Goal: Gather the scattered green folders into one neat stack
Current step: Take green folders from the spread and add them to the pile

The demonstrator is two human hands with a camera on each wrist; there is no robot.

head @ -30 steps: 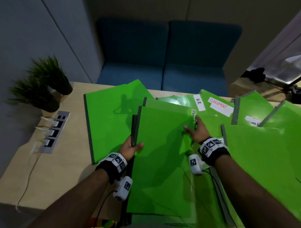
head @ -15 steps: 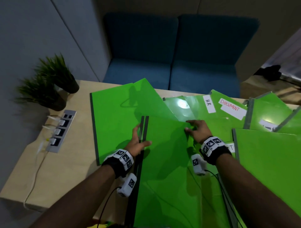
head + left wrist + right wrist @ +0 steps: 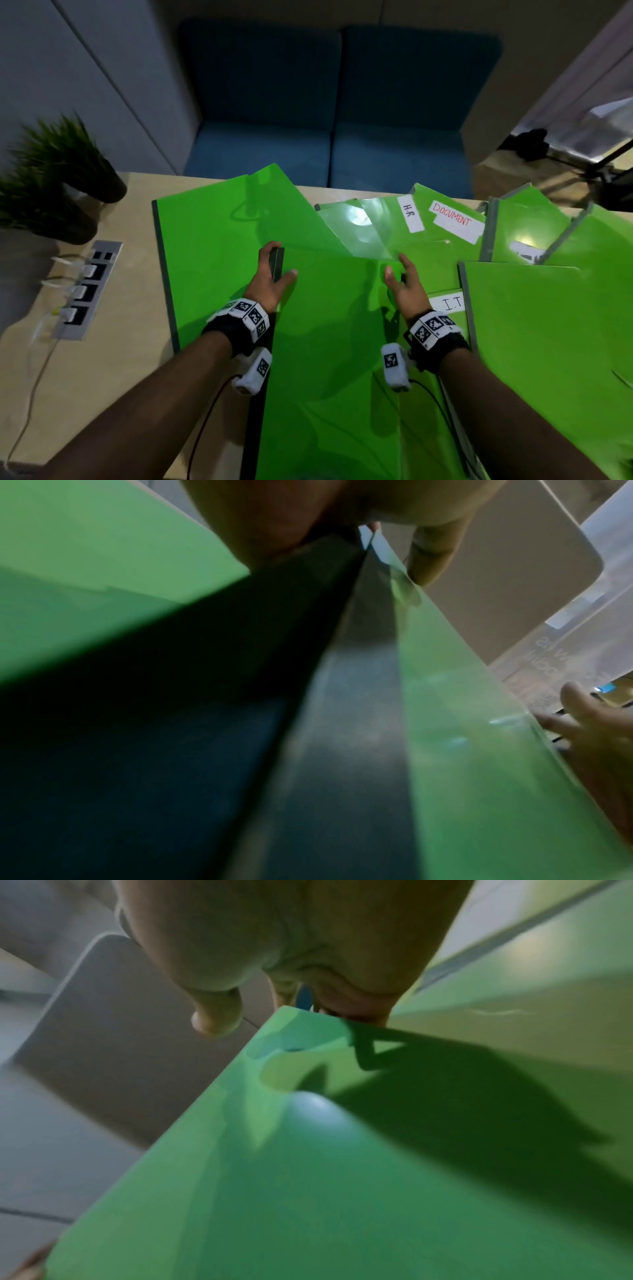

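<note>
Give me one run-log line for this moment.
left hand: grips centre folder spine | right hand: holds its far right corner | stack: not yet formed

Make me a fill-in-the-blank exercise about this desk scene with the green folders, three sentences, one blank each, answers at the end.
1. The left hand grips the dark spine of the centre plain green folder with its ____ on the cover.
2. The white label written in red reads ____.
3. The white label just beside the right hand reads ____.

Missing words: thumb; DOCUMENT; I.T
</note>
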